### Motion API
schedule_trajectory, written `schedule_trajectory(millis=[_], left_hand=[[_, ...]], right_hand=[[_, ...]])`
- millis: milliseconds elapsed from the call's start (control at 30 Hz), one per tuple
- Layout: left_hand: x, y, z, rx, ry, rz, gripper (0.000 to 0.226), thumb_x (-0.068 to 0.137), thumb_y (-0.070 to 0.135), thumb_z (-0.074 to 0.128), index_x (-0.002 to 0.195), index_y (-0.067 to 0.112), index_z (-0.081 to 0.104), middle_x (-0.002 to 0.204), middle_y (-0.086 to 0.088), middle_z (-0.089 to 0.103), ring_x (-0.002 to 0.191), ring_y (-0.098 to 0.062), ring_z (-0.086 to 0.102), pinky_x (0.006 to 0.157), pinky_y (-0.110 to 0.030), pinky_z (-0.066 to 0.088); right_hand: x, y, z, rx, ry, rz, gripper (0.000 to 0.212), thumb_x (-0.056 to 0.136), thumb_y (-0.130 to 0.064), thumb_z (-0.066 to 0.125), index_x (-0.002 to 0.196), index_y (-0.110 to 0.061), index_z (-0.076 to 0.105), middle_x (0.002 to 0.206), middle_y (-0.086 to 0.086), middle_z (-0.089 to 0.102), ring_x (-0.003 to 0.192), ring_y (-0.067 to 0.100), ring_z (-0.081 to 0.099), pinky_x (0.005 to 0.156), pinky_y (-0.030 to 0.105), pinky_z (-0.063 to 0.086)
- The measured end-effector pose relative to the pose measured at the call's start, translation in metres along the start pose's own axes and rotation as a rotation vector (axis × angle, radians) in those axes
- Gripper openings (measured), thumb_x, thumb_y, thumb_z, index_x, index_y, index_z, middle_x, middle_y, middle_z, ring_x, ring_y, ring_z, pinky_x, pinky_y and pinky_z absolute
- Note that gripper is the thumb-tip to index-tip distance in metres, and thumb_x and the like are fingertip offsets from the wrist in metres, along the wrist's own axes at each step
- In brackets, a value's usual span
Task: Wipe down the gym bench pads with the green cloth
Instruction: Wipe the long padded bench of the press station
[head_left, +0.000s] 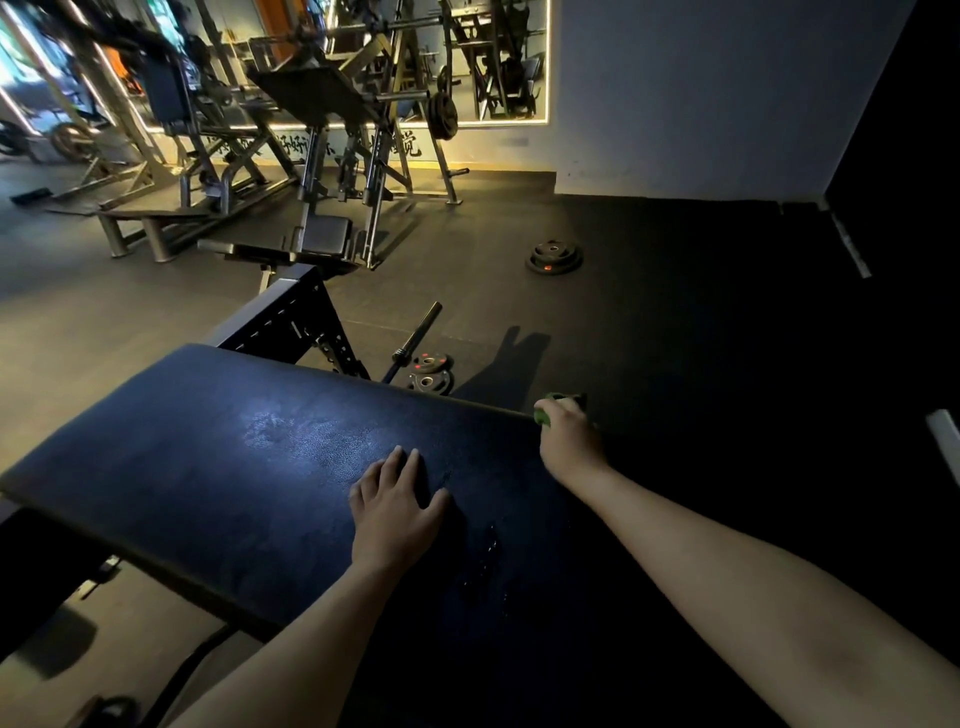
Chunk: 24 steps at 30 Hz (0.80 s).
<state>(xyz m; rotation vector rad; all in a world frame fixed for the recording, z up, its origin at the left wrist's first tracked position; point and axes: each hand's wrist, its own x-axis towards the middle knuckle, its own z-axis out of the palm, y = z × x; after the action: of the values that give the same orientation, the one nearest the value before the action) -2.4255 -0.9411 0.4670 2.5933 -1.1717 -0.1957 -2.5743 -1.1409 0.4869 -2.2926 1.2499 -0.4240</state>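
On the near pad, left hand (389, 512): laid palm down on the dark upholstery, fingers straight and slightly spread, nothing held.
Bench pad (208, 467): a broad, dark blue-black cushion, seen slanting from lower right to upper left; a pale sheen of reflected light is shown left of the left hand.
Damp marks (488, 551): a few small glistening streaks are seen on the pad between the two forearms.
Right hand (569, 441): placed at the pad's far right edge, fingers curled round the cloth, knuckles turned away from the camera.
Green cloth (545, 413): bunched in the right hand's grip and pressed against the far edge of the pad; only a small green part is shown beyond the fingers.
Bench frame (291, 317): a black perforated steel upright is seen just behind the pad's far left corner.
Barbell (415, 335): laid on the floor just beyond the pad, its sleeve end pointed away.
Near weight plates (431, 374): stacked flat on the floor beside the barbell, marked with red dots.
Far weight plates (553, 257): a second flat stack, set well apart on the dark rubber floor (701, 312).
Plate-loaded machine (322, 156): a grey steel frame with angled pads, placed further back on the left.
Mirror (493, 62): mounted on the back wall, edged by a lit strip, with equipment reflected in it.
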Motion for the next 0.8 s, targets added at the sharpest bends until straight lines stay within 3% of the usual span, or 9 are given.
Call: schedule_trajectory(millis=[167, 367, 467, 533, 600, 800], left_hand=[[0.001, -0.001, -0.001, 0.022, -0.029, 0.003, 0.104, 0.067, 0.080, 0.014, 0.159, 0.031, 0.023, 0.167, 0.004, 0.015, 0.152, -0.022, 0.006, 0.121, -0.045, 0.002], [-0.001, -0.006, -0.011, 0.008, -0.136, 0.065, 0.117, 0.059, 0.084, 0.016, 0.161, 0.026, 0.008, 0.169, 0.002, 0.005, 0.154, -0.021, -0.003, 0.121, -0.040, -0.003], [-0.015, -0.010, -0.015, 0.038, -0.117, 0.007, 0.108, 0.072, 0.087, 0.030, 0.161, 0.029, 0.011, 0.169, 0.002, 0.003, 0.152, -0.024, -0.003, 0.120, -0.046, 0.000], [-0.029, -0.016, -0.017, 0.073, -0.059, -0.050, 0.105, 0.071, 0.089, 0.022, 0.160, 0.033, 0.016, 0.168, 0.004, 0.006, 0.149, -0.024, 0.001, 0.117, -0.047, 0.004], [-0.044, -0.026, -0.018, 0.098, -0.029, -0.084, 0.104, 0.068, 0.089, 0.014, 0.158, 0.036, 0.020, 0.166, 0.005, 0.011, 0.146, -0.022, 0.005, 0.112, -0.045, 0.009], [-0.066, -0.031, -0.018, 0.095, -0.016, -0.135, 0.105, 0.066, 0.087, 0.011, 0.158, 0.038, 0.022, 0.168, 0.007, 0.012, 0.149, -0.018, 0.008, 0.114, -0.042, 0.008]], right_hand=[[-0.031, -0.029, 0.019, 0.001, -0.005, -0.205, 0.046, 0.091, 0.003, 0.039, 0.128, -0.017, 0.061, 0.132, 0.007, 0.055, 0.111, 0.032, 0.058, 0.093, 0.036, 0.043], [-0.061, -0.055, 0.033, 0.084, -0.216, -0.531, 0.038, 0.091, -0.007, 0.049, 0.121, -0.022, 0.067, 0.128, 0.001, 0.061, 0.111, 0.026, 0.062, 0.096, 0.037, 0.049], [-0.033, -0.044, 0.020, 0.194, -0.098, -0.429, 0.038, 0.089, 0.000, 0.048, 0.115, -0.015, 0.070, 0.122, 0.009, 0.063, 0.110, 0.030, 0.062, 0.096, 0.039, 0.049], [-0.015, -0.032, 0.009, 0.125, 0.009, -0.262, 0.040, 0.092, 0.003, 0.044, 0.123, -0.012, 0.064, 0.127, 0.012, 0.057, 0.112, 0.031, 0.057, 0.098, 0.038, 0.046], [-0.010, -0.022, 0.007, 0.022, -0.024, -0.159, 0.042, 0.095, 0.001, 0.040, 0.131, -0.014, 0.057, 0.133, 0.011, 0.050, 0.116, 0.030, 0.052, 0.099, 0.038, 0.043], [-0.054, -0.053, 0.035, 0.063, -0.123, -0.333, 0.044, 0.091, -0.001, 0.043, 0.125, -0.020, 0.064, 0.133, 0.004, 0.057, 0.116, 0.029, 0.057, 0.097, 0.031, 0.042]])
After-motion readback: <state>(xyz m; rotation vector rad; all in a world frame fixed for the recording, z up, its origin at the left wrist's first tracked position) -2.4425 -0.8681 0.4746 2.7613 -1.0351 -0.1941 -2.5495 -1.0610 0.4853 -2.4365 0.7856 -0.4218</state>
